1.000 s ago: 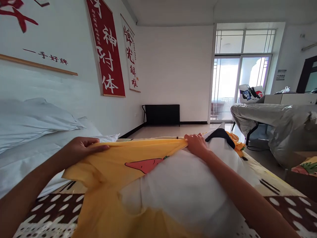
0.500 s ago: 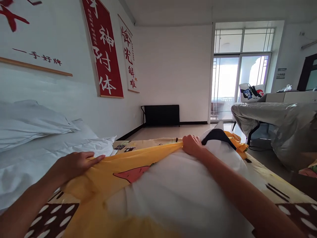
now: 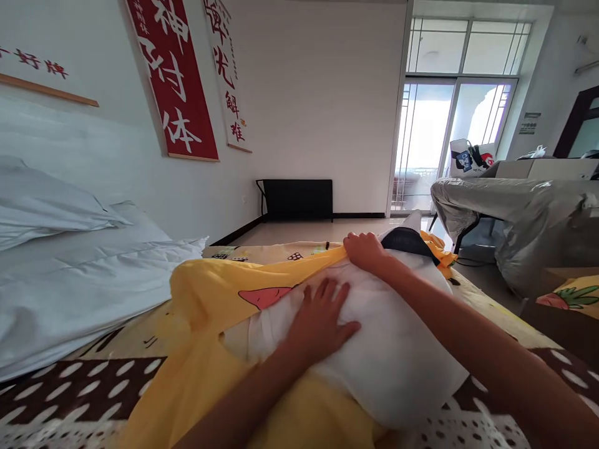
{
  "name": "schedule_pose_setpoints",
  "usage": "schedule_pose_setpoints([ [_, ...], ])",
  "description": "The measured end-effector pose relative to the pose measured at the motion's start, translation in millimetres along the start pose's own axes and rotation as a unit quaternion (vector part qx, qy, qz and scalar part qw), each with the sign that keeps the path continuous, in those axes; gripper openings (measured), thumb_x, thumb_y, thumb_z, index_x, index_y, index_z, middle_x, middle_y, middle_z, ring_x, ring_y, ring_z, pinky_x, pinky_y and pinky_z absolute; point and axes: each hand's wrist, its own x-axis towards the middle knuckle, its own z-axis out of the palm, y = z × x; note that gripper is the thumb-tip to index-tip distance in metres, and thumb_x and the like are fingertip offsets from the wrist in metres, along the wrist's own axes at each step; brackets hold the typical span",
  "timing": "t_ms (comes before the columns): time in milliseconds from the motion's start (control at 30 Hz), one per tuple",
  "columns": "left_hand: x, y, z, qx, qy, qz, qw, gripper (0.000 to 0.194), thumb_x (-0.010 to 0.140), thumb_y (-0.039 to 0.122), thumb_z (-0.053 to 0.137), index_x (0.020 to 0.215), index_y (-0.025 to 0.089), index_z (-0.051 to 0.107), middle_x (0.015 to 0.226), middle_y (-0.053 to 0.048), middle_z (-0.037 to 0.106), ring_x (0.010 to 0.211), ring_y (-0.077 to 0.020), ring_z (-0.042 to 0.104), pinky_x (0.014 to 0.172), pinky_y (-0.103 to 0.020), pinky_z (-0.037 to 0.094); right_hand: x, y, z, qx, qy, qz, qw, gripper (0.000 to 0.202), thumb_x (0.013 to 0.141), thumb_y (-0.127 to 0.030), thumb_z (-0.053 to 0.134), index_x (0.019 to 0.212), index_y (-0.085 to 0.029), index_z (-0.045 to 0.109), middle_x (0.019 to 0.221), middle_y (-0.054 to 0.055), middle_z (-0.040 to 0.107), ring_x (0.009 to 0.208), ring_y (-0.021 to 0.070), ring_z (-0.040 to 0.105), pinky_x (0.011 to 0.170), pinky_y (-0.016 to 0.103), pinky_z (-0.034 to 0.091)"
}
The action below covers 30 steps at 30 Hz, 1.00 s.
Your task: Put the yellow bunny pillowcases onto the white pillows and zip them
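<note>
A yellow cover [image 3: 206,293] with a pink printed shape lies partly over a plump white pillow-like insert [image 3: 388,330]. My left hand [image 3: 321,321] rests on the white insert near the cover's opening, fingers spread. My right hand [image 3: 365,251] is closed on the edge of the yellow cover at the far side of the insert. Just right of that hand, a black piece [image 3: 406,242] lies across the insert's far end, with crumpled yellow fabric beyond it.
White bedding [image 3: 84,274] lies at the left. The bed has a patterned brown and cream sheet [image 3: 84,380]. A plastic-covered table [image 3: 505,199] stands at the right, near an open box with yellow fabric [image 3: 575,294]. A black folded frame [image 3: 297,199] leans on the back wall.
My left hand has let go of the cover's left edge and moved right onto the white insert. My right hand still holds the cover. The view has tilted down slightly.
</note>
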Motion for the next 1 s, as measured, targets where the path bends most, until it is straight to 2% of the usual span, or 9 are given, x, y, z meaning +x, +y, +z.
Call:
schedule_pose_setpoints([
  [133,0.3,-25.6,-4.2,-0.019,-0.029,-0.073,0.997,0.066,0.084,0.060,0.041,0.136,0.021,0.037,0.113,-0.015,0.061,0.102,-0.0333,0.058,0.087,-0.049,0.043,-6.5,0.3,-4.8,-0.012,0.037,-0.021,0.999,0.030,0.090,-0.010,0.036,0.104,-0.008,0.062,0.101,0.021,0.065,0.093,0.0221,0.064,0.071,0.030,0.044],
  [233,0.7,-38.3,-8.6,-0.059,-0.082,-0.088,0.991,0.063,0.085,0.061,0.037,0.138,0.027,0.033,0.108,-0.010,0.066,0.095,-0.0309,0.063,0.081,-0.043,0.047,-6.3,1.4,-7.9,-0.017,0.052,-0.029,0.998,0.026,0.089,-0.010,0.039,0.101,-0.010,0.063,0.094,0.019,0.068,0.090,0.0217,0.065,0.069,0.029,0.044],
  [467,-6.6,-68.7,-6.7,-0.123,-0.044,-0.123,0.984,0.067,0.082,0.065,0.041,0.140,0.031,0.036,0.143,-0.005,0.044,0.129,-0.0275,0.042,0.106,-0.042,0.032,-17.5,9.3,-14.2,-0.035,0.069,-0.028,0.997,0.023,0.088,-0.010,0.042,0.093,-0.011,0.065,0.088,0.017,0.070,0.085,0.0220,0.065,0.078,0.034,0.042],
  [600,-7.2,-81.7,-3.7,-0.150,-0.068,-0.259,0.952,0.078,0.078,0.072,0.035,0.140,0.023,0.037,0.145,-0.011,0.039,0.134,-0.0343,0.033,0.109,-0.050,0.026,-31.3,-13.7,-17.0,-0.059,0.146,-0.088,0.984,0.025,0.088,-0.010,0.040,0.094,-0.010,0.064,0.089,0.016,0.070,0.085,0.0237,0.063,0.090,0.042,0.036],
  [667,-4.2,-81.4,-2.7,-0.134,-0.051,-0.268,0.953,0.073,0.081,0.069,0.033,0.137,0.021,0.042,0.143,-0.012,0.043,0.134,-0.0337,0.033,0.111,-0.050,0.022,-35.2,-28.6,-15.0,-0.063,0.181,-0.119,0.974,0.025,0.089,-0.010,0.039,0.094,-0.009,0.064,0.090,0.016,0.069,0.086,0.0247,0.062,0.092,0.044,0.035],
  [767,-3.9,-68.3,-4.3,-0.062,-0.007,-0.231,0.971,0.055,0.086,0.054,0.037,0.131,0.024,0.048,0.137,-0.011,0.050,0.131,-0.0323,0.038,0.110,-0.051,0.023,-36.1,-37.3,-4.9,-0.026,0.147,-0.108,0.983,0.026,0.088,-0.008,0.039,0.094,-0.009,0.064,0.090,0.016,0.069,0.083,0.0237,0.063,0.089,0.042,0.038],
  [867,-23.1,-41.3,-6.9,0.002,0.018,-0.168,0.986,0.045,0.089,0.037,0.036,0.128,0.018,0.050,0.127,-0.014,0.057,0.120,-0.0311,0.050,0.101,-0.050,0.036,-36.0,-20.5,11.4,0.012,0.098,-0.067,0.993,0.024,0.087,-0.010,0.041,0.093,-0.011,0.064,0.089,0.015,0.069,0.080,0.0236,0.065,0.074,0.036,0.043],
  [933,-47.8,-18.7,-4.9,0.040,0.075,-0.027,0.996,0.041,0.090,0.030,0.033,0.124,0.016,0.052,0.123,-0.014,0.060,0.114,-0.0271,0.054,0.096,-0.043,0.041,-37.8,-3.1,22.8,0.023,0.095,-0.052,0.994,0.023,0.088,-0.013,0.041,0.095,-0.013,0.063,0.090,0.013,0.069,0.084,0.0240,0.065,0.074,0.034,0.043],
  [1000,-74.4,3.3,1.4,0.091,0.159,0.150,0.972,0.036,0.090,0.028,0.036,0.118,0.019,0.055,0.121,-0.009,0.062,0.111,-0.0230,0.054,0.096,-0.038,0.039,-40.7,9.3,32.7,0.049,0.094,-0.037,0.994,0.024,0.090,-0.015,0.039,0.099,-0.014,0.061,0.093,0.012,0.069,0.089,0.0238,0.064,0.081,0.035,0.042],
])
